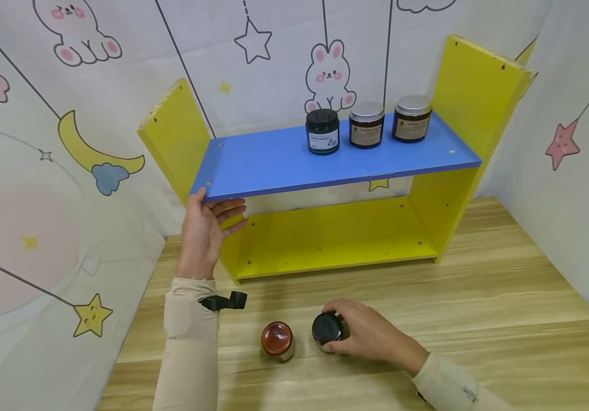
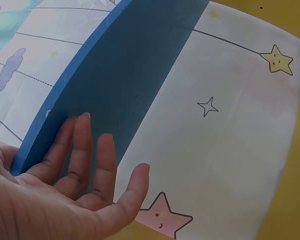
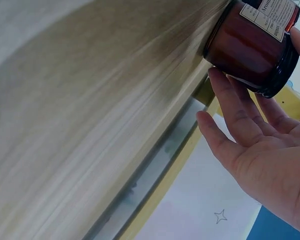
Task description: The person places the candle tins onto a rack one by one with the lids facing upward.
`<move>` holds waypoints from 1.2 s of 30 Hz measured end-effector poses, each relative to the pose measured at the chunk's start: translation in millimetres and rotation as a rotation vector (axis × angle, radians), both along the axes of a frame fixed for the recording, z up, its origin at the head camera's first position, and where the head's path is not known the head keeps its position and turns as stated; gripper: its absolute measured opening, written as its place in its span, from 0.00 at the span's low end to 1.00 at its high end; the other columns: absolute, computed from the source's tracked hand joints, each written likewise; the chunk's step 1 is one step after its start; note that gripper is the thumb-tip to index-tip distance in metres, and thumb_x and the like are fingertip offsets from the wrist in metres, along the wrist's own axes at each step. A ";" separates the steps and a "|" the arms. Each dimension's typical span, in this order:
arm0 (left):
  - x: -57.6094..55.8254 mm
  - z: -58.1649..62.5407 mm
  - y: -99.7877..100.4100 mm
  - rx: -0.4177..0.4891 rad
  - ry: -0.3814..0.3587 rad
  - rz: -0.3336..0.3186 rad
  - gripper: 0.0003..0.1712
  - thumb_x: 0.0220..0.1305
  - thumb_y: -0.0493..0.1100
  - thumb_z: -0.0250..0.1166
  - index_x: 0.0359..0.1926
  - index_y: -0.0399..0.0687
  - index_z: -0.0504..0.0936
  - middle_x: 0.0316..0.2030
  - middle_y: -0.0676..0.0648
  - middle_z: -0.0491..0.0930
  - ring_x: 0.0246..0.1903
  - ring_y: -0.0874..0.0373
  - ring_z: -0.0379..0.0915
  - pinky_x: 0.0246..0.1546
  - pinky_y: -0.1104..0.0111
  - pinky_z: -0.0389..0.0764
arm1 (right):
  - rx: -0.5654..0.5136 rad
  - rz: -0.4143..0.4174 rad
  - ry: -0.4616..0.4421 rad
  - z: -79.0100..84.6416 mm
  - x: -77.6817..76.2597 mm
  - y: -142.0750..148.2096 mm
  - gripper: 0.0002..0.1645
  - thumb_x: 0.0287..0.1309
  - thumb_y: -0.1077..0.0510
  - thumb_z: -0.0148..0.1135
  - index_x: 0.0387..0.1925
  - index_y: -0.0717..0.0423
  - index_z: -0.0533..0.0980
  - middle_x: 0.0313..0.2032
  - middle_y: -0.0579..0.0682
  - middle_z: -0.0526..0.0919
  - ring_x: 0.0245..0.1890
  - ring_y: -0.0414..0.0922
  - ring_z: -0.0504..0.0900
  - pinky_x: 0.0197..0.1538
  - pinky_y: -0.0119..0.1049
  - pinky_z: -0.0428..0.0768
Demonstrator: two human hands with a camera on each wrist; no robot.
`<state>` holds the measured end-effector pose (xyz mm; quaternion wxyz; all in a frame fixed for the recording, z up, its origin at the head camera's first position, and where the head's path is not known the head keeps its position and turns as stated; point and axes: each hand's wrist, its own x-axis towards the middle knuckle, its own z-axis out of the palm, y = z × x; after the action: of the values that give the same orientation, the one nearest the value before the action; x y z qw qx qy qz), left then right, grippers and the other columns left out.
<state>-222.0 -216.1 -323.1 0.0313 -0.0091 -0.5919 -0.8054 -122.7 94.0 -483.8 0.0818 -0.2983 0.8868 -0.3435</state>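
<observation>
My left hand (image 1: pixel 204 231) holds the left front corner of a blue shelf board (image 1: pixel 269 162), thumb at the top edge and fingers underneath. In the left wrist view those fingers (image 2: pixel 106 165) spread loosely below the board's dark underside (image 2: pixel 110 75). On the wooden table, my right hand (image 1: pixel 366 331) grips a candle jar with a black lid (image 1: pixel 327 328) between thumb and fingers. The right wrist view shows that jar's amber glass (image 3: pixel 245 47) and pale label. Left of it stands a second candle jar (image 1: pixel 277 339) with a reddish-brown top.
Three lidded candle jars stand on the blue board: one black-lidded (image 1: pixel 322 132), two silver-lidded (image 1: pixel 366 125). Yellow side panels (image 1: pixel 479 97) rise at both ends, over a yellow bottom board (image 1: pixel 325 234). A wall cloth with cartoon prints (image 1: pixel 274 74) hangs behind.
</observation>
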 end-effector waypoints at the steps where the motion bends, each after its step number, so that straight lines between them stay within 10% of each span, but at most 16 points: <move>1: -0.1 0.1 0.0 -0.001 -0.002 0.000 0.34 0.80 0.61 0.38 0.75 0.47 0.63 0.41 0.48 0.86 0.47 0.50 0.79 0.62 0.43 0.68 | 0.001 -0.001 0.001 0.0 0.1 -0.1 0.38 0.51 0.39 0.77 0.61 0.47 0.75 0.55 0.42 0.81 0.50 0.39 0.81 0.50 0.41 0.81; 36: 1.3 0.1 3.0 -0.024 0.005 0.042 0.32 0.80 0.59 0.38 0.76 0.50 0.59 0.44 0.44 0.84 0.52 0.44 0.78 0.57 0.49 0.75 | -0.008 -0.011 -0.008 0.6 -2.0 1.6 0.37 0.51 0.41 0.77 0.60 0.48 0.76 0.55 0.43 0.82 0.50 0.40 0.82 0.51 0.43 0.81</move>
<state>-220.7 -213.0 -323.0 0.0496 0.0012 -0.6013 -0.7975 -124.8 95.5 -483.2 0.0824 -0.2923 0.8868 -0.3485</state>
